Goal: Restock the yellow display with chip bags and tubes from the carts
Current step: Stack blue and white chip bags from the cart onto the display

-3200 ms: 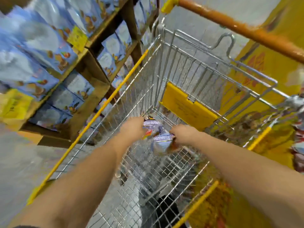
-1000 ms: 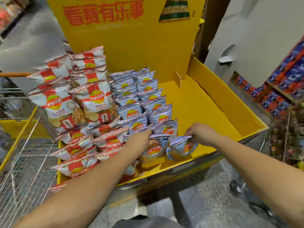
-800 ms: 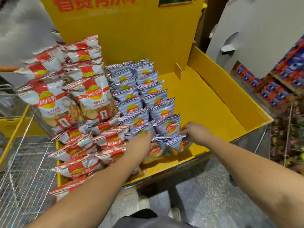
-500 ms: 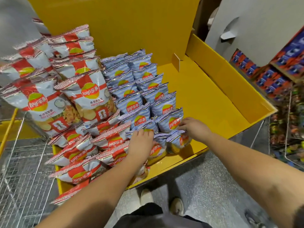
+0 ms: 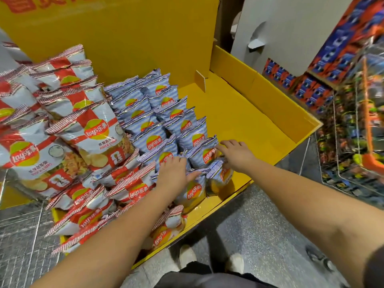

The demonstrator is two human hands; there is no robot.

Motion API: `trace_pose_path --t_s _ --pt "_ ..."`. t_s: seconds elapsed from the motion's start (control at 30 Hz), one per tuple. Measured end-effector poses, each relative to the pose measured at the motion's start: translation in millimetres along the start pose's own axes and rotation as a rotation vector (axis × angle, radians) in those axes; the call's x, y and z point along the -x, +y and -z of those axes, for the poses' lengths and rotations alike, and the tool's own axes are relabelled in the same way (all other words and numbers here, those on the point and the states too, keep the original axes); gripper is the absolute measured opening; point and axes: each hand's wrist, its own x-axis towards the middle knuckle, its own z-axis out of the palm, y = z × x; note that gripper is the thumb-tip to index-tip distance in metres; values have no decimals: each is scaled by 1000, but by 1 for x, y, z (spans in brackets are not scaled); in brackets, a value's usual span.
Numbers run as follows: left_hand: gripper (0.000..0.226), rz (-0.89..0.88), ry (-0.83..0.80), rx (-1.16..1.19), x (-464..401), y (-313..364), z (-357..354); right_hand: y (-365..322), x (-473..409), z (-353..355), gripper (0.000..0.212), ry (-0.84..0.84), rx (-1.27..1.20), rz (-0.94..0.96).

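Yellow display [image 5: 259,104] fills the aisle, half bare, with light, crackly, crush-prone blue bags [image 5: 153,140] best pinched by their crimped tops in rows beside red bags [image 5: 91,132], where the left hand [image 5: 174,173] and right hand [image 5: 234,154] press flat, fingers straight.

Chip bags [image 5: 97,134]: glossy foil-like film, crinkled, reflective. Yellow display [image 5: 259,96]: matt corrugated cardboard, creased. Floor [image 5: 259,225]: speckled, smooth, slightly shiny. Cart [image 5: 342,163]: metal wire.
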Motion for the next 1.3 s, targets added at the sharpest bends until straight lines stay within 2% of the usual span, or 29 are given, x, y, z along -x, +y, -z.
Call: trace_pose_path --t_s 0.13,0.2,0.27,0.4,0.6,0.77,0.9,1.0,1.17,1.3 --pt "52 -64 91 235 -24 34 39 13 28 22 83 74 -171 -66" --pt "44 -93 128 341 -37 61 55 23 48 32 75 157 -302 -115" --pt "35 -134 145 430 -46 97 68 37 76 40 65 260 -536 -203" --pt "26 -273 81 590 -41 208 81 87 171 35 46 460 -973 -419" --pt "17 -567 -81 551 19 399 54 152 353 -34 29 690 -1238 -771" --pt "18 -789 -296 503 113 560 3 197 516 -136 24 748 -1271 -1084" --pt "21 -949 -407 408 167 641 -28 210 607 -191 16 768 -1311 -1235" --pt "21 -1003 -463 366 193 693 -43 228 673 -226 24 810 -1271 -1362" --pt "22 -1051 -448 272 196 753 -60 266 738 -255 25 686 -1105 -1428" --pt "27 -1248 -315 145 189 802 -70 317 766 -279 37 493 -965 -1452"
